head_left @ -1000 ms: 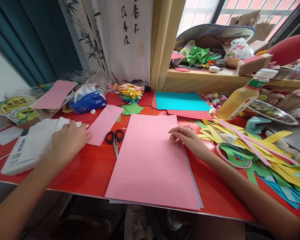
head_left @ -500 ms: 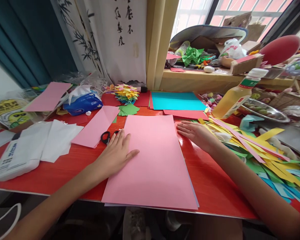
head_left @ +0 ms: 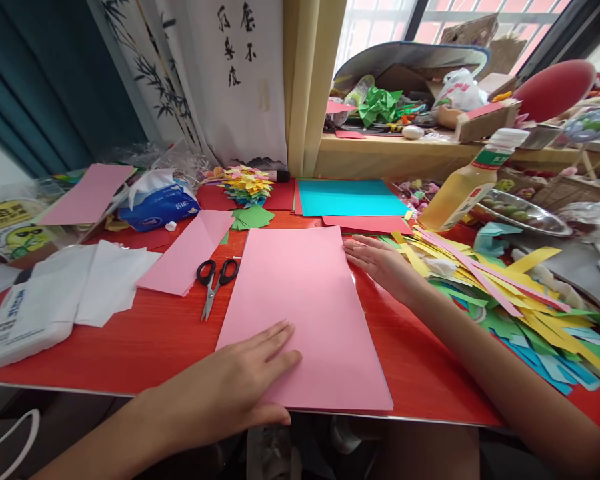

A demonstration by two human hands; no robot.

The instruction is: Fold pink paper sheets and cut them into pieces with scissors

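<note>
Pink paper sheets lie stacked at the front of the red table, with a thin bluish edge peeking out on the right side. My left hand rests over the stack's lower left part, fingers extended, thumb past the table's front edge. Beside the upper right edge of the stack, my right hand lies with its fingers stretched out, fingertips at the paper's edge. Black-handled scissors lie partly spread just left of the stack. Another pink piece of paper is behind them.
Cut paper strips heap up at the right, near a tilted-looking juice bottle. Behind the stack are a turquoise sheet, green paper pieces and a folded-paper bundle. Tissue packs and white tissues sit left.
My left hand has slid from the stack's upper left edge down to its lower left part, uncovering the scissors. My right hand has shifted slightly left toward the stack's edge.
</note>
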